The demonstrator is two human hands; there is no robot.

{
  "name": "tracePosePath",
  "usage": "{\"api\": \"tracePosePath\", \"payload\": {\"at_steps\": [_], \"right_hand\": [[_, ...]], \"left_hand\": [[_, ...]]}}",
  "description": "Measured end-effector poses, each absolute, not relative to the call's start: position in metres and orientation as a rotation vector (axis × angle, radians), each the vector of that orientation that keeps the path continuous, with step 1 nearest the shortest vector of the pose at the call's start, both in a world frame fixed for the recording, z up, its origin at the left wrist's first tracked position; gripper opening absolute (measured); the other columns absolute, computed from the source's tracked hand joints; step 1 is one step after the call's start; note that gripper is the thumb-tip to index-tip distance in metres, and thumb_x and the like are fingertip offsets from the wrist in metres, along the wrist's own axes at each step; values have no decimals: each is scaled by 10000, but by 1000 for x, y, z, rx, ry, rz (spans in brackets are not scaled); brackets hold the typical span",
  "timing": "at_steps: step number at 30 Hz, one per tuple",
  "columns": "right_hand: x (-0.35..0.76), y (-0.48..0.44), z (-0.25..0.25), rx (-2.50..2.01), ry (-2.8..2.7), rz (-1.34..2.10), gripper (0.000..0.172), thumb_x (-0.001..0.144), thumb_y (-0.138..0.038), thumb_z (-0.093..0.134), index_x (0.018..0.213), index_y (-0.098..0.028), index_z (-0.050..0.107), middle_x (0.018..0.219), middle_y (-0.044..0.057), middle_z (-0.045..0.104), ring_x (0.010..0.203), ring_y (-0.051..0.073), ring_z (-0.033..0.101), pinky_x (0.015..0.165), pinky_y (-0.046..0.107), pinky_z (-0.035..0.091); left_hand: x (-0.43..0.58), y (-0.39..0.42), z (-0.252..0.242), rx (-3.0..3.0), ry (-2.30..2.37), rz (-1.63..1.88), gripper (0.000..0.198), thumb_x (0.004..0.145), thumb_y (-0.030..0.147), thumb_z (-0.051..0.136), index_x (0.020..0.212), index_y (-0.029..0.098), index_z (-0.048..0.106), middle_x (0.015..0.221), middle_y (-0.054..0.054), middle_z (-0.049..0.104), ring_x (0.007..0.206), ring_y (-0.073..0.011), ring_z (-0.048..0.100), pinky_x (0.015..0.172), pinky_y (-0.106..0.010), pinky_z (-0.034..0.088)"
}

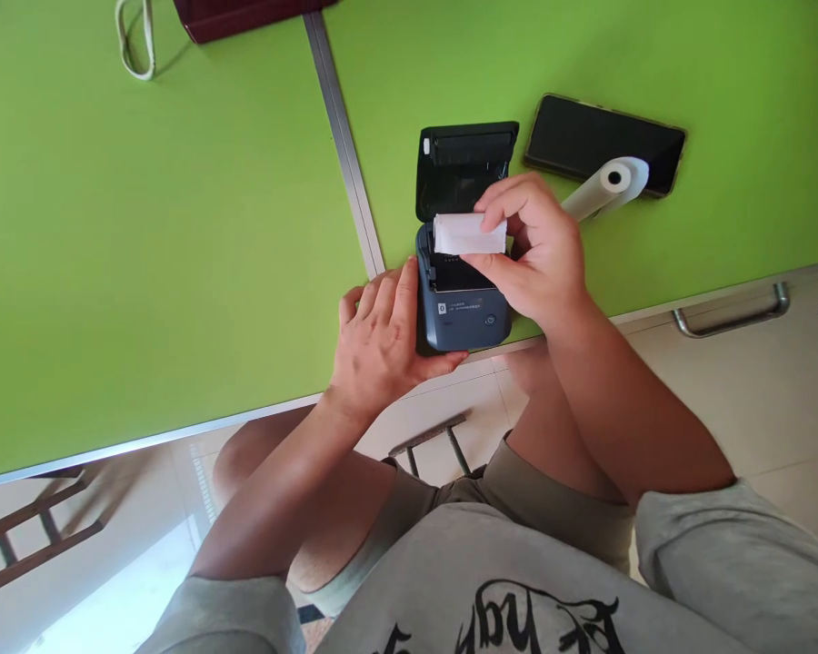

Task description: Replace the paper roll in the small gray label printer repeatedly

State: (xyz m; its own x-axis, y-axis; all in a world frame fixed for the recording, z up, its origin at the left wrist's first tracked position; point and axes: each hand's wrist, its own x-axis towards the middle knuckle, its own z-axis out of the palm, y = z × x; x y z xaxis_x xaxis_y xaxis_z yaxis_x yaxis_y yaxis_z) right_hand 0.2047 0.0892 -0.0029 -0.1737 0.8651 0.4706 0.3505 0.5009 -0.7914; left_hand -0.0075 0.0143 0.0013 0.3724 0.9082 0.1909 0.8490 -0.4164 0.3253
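A small dark blue label printer [464, 325] sits near the table's front edge with its black lid [464, 173] swung up and back. My left hand [378, 341] braces it, the fingers along its left side and the thumb across its front edge. Between thumb and fingers, my right hand [542, 245] holds a small white paper roll [469, 234] at its right end. That roll lies sideways over the open paper compartment; whether it touches the inside I cannot tell. The fingers hide its right end.
Right of the printer, a longer white paper roll [590, 193] overlaps a dark phone [603, 141] on the green table [177, 227]. A metal strip [344, 136] crosses the tabletop. A dark red object [245, 14] and a white cord loop [136, 41] lie at the far edge.
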Motion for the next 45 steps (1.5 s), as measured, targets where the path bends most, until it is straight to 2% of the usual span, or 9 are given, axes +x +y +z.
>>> {"api": "tracePosePath", "payload": {"at_steps": [9, 12, 16, 20, 24, 27, 31, 37, 45], "right_hand": [[208, 89, -1, -885, -1732, 738, 123, 903, -366, 725, 849, -272, 666, 1061, 19, 693, 1077, 226, 728, 999, 468, 592], [214, 82, 8, -817, -1861, 840, 138, 882, -385, 739, 826, -274, 680, 1130, 20, 694, 1119, 232, 706, 1023, 474, 575], [220, 83, 8, -776, -1813, 888, 272, 958, -515, 613, 809, -300, 687, 1063, 10, 716, 1100, 241, 693, 1028, 481, 574], [217, 100, -14, -895, -1423, 738, 340, 937, -653, 543, 918, -320, 607, 925, 29, 634, 970, 246, 650, 978, 472, 574], [210, 111, -32, -1020, -1410, 728, 584, 838, -840, 539, 1125, -331, 533, 1242, 41, 622, 1226, 287, 642, 1017, 504, 562], [206, 112, -36, -951, -1495, 796, 566, 880, -786, 533, 1263, -378, 448, 1395, 24, 589, 1346, 285, 623, 1055, 520, 554], [208, 115, -38, -898, -1474, 869, 630, 881, -790, 493, 1348, -386, 368, 1266, 30, 670, 1338, 288, 649, 1078, 540, 560], [213, 113, -36, -1002, -1316, 926, 524, 918, -756, 451, 1230, -337, 486, 1144, 25, 735, 1151, 248, 732, 998, 481, 603], [216, 98, 3, -957, -1835, 1088, 430, 898, -477, 713, 1261, -279, 596, 1355, 49, 685, 1302, 265, 646, 1161, 506, 521]], "left_hand": [[-7, 14, -3, 2457, 1589, 607, 1191, 852, 930, 439, 1598, 5, 357, 1372, -274, 669, 1205, -377, 653, 1024, -486, 429], [-8, 14, -2, 2466, 1547, 641, 1124, 859, 891, 513, 1632, 92, 350, 1388, -242, 664, 1215, -365, 644, 1033, -478, 424], [-10, 14, 2, 2519, 1519, 543, 828, 876, 846, 563, 1518, 323, 556, 1398, -171, 645, 1236, -357, 616, 1009, -488, 424], [-11, 15, 4, 2536, 1508, 529, 790, 877, 852, 552, 1490, 355, 585, 1392, -169, 627, 1221, -354, 603, 1003, -494, 425], [-12, 14, 4, 2530, 1490, 544, 780, 891, 853, 519, 1478, 345, 590, 1389, -186, 615, 1205, -357, 602, 1017, -507, 422], [-12, 14, 4, 2550, 1479, 559, 745, 900, 846, 508, 1447, 348, 601, 1387, -187, 610, 1202, -341, 605, 1005, -493, 425], [-14, 15, 2, 2606, 1432, 606, 648, 927, 803, 513, 1388, 362, 627, 1380, -194, 599, 1227, -338, 598, 967, -479, 426], [-15, 15, 0, 2614, 1442, 576, 610, 910, 803, 543, 1349, 393, 650, 1391, -188, 593, 1222, -341, 585, 964, -487, 424], [-11, 15, -1, 2584, 1461, 646, 862, 905, 831, 529, 1549, 258, 499, 1360, -209, 625, 1184, -360, 610, 1014, -500, 414]]}}
